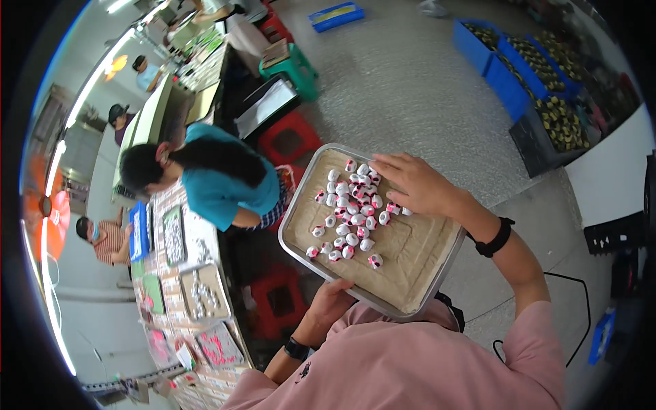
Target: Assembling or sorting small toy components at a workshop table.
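Note:
A shallow metal tray (298, 190) with a brown, paper-like lining (410, 273) is held level in front of my body. My left hand (333, 299) grips its near left edge, the thumb over the rim. Small rounded white pieces with pink and dark markings (352, 219) lie in a loose cluster across the tray's middle and far part. Above the far right of that cluster is my right hand (418, 183), its fingers stretched out and palm down. Its fingertips are close to the outermost pieces; whether they touch is unclear. Both wrists wear dark bands.
To my left runs a long worktable (229, 301) with trays of small parts. A person in a blue-green top (229, 181) sits there; others sit beyond. Red stools (277, 301) stand beside the table. Blue crates of dark-and-yellow parts (509, 85) stand at far right.

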A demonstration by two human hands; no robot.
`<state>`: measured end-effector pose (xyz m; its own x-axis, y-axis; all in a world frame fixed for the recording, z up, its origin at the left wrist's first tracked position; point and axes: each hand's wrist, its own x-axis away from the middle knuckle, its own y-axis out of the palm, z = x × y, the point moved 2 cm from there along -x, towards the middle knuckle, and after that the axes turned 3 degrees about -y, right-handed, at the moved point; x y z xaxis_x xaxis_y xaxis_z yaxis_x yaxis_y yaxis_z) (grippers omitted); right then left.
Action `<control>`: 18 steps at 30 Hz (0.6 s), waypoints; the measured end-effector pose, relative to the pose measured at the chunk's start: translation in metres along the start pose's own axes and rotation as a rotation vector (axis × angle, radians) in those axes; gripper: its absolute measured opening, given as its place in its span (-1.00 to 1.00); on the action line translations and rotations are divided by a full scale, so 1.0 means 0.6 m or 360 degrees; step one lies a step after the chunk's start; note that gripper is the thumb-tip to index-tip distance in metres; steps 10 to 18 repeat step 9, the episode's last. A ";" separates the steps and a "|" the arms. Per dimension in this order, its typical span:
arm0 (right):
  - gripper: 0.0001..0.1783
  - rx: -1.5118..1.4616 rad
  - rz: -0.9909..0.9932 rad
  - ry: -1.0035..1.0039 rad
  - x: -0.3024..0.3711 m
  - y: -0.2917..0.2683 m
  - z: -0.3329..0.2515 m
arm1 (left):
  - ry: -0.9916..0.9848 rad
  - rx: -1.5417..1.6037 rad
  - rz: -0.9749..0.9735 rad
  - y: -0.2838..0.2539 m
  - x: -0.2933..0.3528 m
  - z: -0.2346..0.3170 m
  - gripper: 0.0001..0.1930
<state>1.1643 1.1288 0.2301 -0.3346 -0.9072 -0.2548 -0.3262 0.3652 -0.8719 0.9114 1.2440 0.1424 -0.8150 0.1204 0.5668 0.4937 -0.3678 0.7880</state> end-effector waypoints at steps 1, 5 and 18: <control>-0.41 0.0049 -0.0043 -0.0001 0.000 0.007 0.035 | -0.0054 0.0015 -0.0005 0.008 -0.027 0.011 -0.55; -0.35 -0.0089 -0.0375 0.0217 -0.075 -0.046 0.130 | -0.0111 -0.0014 -0.0007 0.080 -0.130 0.107 -0.54; -0.31 -0.0392 -0.0526 0.0368 -0.141 -0.038 0.240 | -0.0156 -0.0102 0.0071 0.079 -0.238 0.207 -0.49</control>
